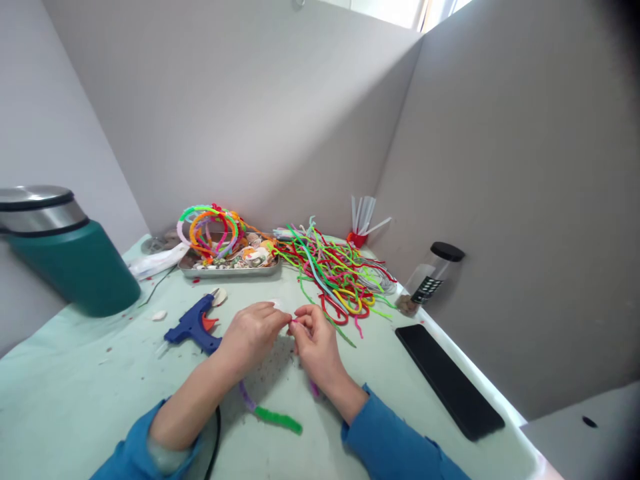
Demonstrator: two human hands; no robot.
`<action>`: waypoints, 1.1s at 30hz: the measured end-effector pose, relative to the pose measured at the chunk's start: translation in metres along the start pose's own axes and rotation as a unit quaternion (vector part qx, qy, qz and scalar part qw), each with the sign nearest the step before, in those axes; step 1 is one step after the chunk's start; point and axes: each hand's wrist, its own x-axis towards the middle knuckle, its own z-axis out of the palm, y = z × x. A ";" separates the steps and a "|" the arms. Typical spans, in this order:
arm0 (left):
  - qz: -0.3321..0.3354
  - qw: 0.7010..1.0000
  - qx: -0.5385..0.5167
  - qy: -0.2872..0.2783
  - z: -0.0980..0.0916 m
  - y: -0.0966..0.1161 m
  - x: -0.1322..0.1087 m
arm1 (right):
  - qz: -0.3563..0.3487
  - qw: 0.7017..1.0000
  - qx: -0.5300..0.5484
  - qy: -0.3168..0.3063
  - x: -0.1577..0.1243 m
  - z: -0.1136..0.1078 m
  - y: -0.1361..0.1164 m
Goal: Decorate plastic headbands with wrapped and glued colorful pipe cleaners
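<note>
My left hand (256, 335) and my right hand (318, 348) meet over the middle of the table, fingertips nearly touching. Both pinch a pink pipe cleaner (293, 321), of which only a small bit shows between the fingers. A purple end (314, 389) pokes out under my right hand. Below my left wrist, a purple and green pipe cleaner (277, 420) curves across the cloth; whether it joins the pink bit is hidden. Close to my left hand lies a blue glue gun (193, 327) with an orange trigger, partly covered by my forearm.
Behind stand a metal tray (230, 272) of shells with bright pipe-cleaner rings (210, 230), a tangled pipe-cleaner pile (335, 267), and glue sticks (364, 215) in a red holder. A green bottle (75, 267) is left; a jar (430, 277) and black phone (450, 380) are right.
</note>
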 end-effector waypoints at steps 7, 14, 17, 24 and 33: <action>-0.171 0.968 -0.180 0.035 -0.018 -0.002 0.002 | -0.003 0.993 0.102 0.052 0.009 -0.005 -0.006; -0.395 0.784 -0.479 0.017 -0.031 -0.001 -0.004 | -0.040 0.980 0.149 0.124 0.022 -0.001 -0.015; -0.405 0.759 -0.503 0.082 -0.035 0.000 -0.002 | -0.053 0.992 0.092 0.071 0.025 0.002 -0.017; -0.383 0.761 -0.514 0.102 -0.037 -0.001 -0.004 | -0.061 0.998 0.031 0.008 0.024 0.000 -0.013; -0.423 0.724 -0.532 0.115 -0.037 0.006 -0.004 | 0.009 0.980 0.191 -0.048 0.017 0.000 -0.024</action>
